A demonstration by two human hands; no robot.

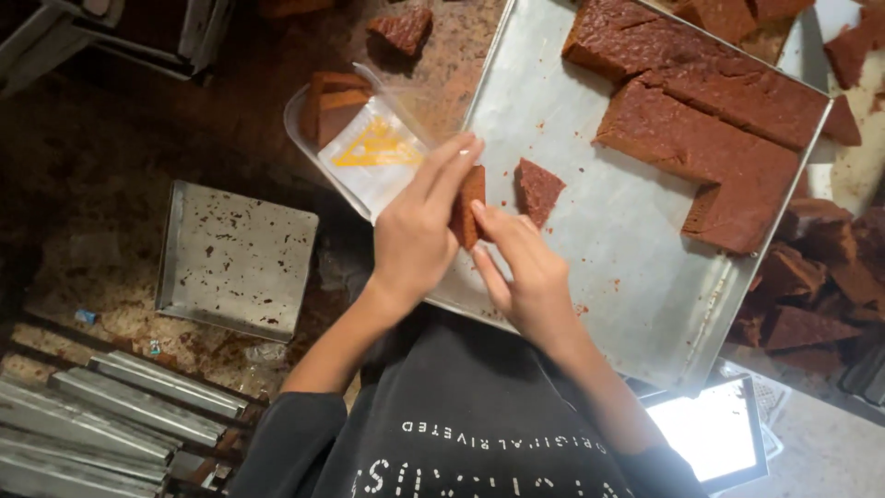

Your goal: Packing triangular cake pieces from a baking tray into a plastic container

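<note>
Dark cloth of a sweatshirt [461,424] fills the lower middle of the view, nearest the camera, and both forearms are stretched forward from it. A large steel tray [590,240] is laid slantwise on the tabletop [111,157], and its bare, crumb-speckled metal is seen between the hands and the far corner. A big slab of brown cake [710,120], already cut into long blocks, is spread over the tray's upper right part. More cut pieces are heaped in a pile [811,286] just beyond the tray's right edge. A smaller square tray [235,258], empty but flecked with crumbs, is set to the left, well apart from the large one. Folded metal strips [111,415] are stacked at the lower left. A bright screen [710,429] is seen at the lower right, under the large tray's corner.

A clear bag [369,148] with a yellow triangle mark is laid at the large tray's left edge, and two cake slices [334,106] are held inside it. The left hand [415,231] is closed around a narrow cake piece [467,207], which is held upright, pinched between thumb and fingers, above the tray's near left part and just right of the bag. The right hand [525,267] is brought against the same piece, its fingertips pressed to the lower edge. A triangular piece [537,189] is left on the tray just right of the hands. One stray chunk [403,29] is seen on the tabletop at the top.
</note>
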